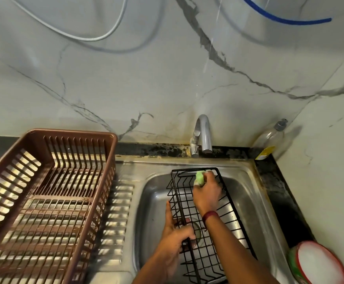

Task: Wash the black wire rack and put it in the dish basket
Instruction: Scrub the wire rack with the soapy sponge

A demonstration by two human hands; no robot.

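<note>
From the head view, the wash is under way and looks to me nowhere near done. The black wire rack [184, 199] lies tilted in the sink [152, 201], its long side running from 12 to 6 o'clock. My left grip [177, 236] is curled round the rack's near wires at 6 o'clock to steady it. My right grip [207, 193] pinches a green sponge [199, 177] against the far top rim at 12 o'clock. I judge that the scrubbing, a rinse and the move to the basket are all left.

The brown dish basket [70, 132] stands at 9 o'clock of the sink, on the drainboard [118, 212] just beside the basin, with nothing in it that I can see. The way there looks open, though the rack must be lifted over the sink edge and the basket wall.

The faucet [204, 132] is at 12 o'clock with no stream showing. A soap bottle [269, 140] stands at 2 o'clock on the dark worktop [279, 191], and a red-rimmed tub [318, 263] of something white sits at 4 o'clock, close to my right forearm.
</note>
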